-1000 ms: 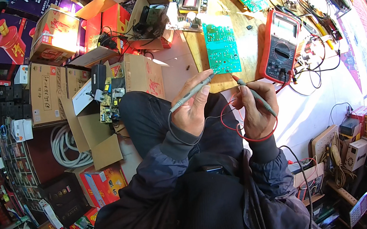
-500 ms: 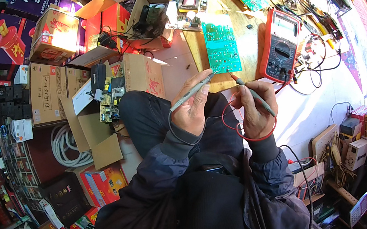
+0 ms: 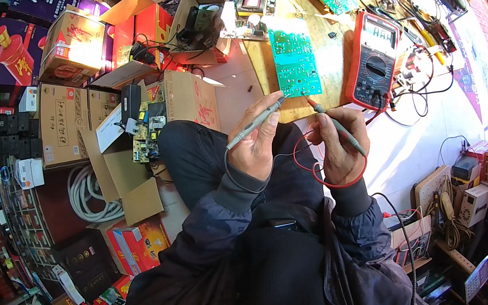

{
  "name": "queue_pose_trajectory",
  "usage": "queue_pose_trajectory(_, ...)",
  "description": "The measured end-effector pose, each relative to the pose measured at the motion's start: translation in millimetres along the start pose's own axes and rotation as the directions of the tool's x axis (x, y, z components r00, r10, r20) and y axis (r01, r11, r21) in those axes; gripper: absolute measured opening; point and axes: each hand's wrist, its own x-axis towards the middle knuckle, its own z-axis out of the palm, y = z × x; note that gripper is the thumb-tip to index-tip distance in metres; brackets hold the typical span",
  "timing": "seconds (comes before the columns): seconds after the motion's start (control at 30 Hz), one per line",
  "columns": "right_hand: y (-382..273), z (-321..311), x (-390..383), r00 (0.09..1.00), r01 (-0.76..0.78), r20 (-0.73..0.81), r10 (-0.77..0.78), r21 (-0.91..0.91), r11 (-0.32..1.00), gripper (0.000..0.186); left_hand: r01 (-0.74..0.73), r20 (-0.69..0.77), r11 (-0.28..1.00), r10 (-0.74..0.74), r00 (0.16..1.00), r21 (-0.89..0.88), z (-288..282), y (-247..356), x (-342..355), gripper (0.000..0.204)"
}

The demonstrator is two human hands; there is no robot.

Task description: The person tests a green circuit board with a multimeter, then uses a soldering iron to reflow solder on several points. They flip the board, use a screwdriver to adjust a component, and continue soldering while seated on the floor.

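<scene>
Almost nothing has moved since the earlier frames: both hands keep their places, and the change is on the red-rimmed, dark-faced multimeter (image 3: 372, 77), whose blank display now shows dark characters. At the upper left, a brown cardboard box with raised flaps (image 3: 184, 15) contains a black plastic object (image 3: 203, 21) and dark crumpled material. Lower down, the inside of a brown carton with spread flaps (image 3: 143, 202) is too shadowed to read, and a coiled white hose (image 3: 75, 190) lies just beside it. The left hand (image 3: 256, 145) has thumb and fingers closed around a slim grey test probe (image 3: 246, 131), its long axis slanting from lower left to upper right, tip pointing away from the person. The right hand (image 3: 342, 146) pinches a grey probe with a red lead (image 3: 351, 138), which slants the opposite way, tip toward the upper left. Both tips are at the near edge of a rectangular green circuit board (image 3: 294, 58); actual contact cannot be told. The board lies on the yellowish wooden worktop (image 3: 338, 52), left of the multimeter, its long axis running away from the person and leaning left at the far end.
</scene>
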Motion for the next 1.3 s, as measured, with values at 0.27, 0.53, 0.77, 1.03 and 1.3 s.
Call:
queue_pose_trajectory(0.27, 4.3, 1.3, 0.1, 0.999, 0.03, -0.033, -0.03, 0.018, 0.999, 0.016, -0.005, 0.0, 1.0, 0.005, 1.0, 0.019, 0.5, 0.1, 0.0, 0.03)
queue_pose_trajectory(0.53, 6.4, 1.8, 0.7, 0.998, 0.051, -0.032, -0.05, 0.03, 0.998, 0.016, -0.017, 0.002, 0.999, 0.017, 1.0, 0.031, 0.0, -0.5, 0.7, 0.03)
queue_pose_trajectory(0.77, 1.6, -0.6, 0.4, 0.999, 0.039, -0.023, -0.039, 0.006, 0.999, 0.014, -0.015, 0.004, 1.0, 0.015, 1.0, 0.009, 0.3, -0.1, -0.3, 0.032)
queue_pose_trajectory(1.03, 2.0, 0.1, 0.1, 0.999, 0.038, -0.012, -0.038, -0.029, 0.999, 0.015, -0.033, -0.009, 0.999, 0.033, 0.999, 0.015, 1.8, -1.7, -0.1, 0.03)
queue_pose_trajectory(1.3, 1.3, 0.6, 0.1, 0.999, 0.031, -0.012, -0.032, -0.034, 0.999, 0.014, -0.018, -0.002, 0.999, 0.018, 1.0, 0.027, 1.6, 0.7, 0.6, 0.03)
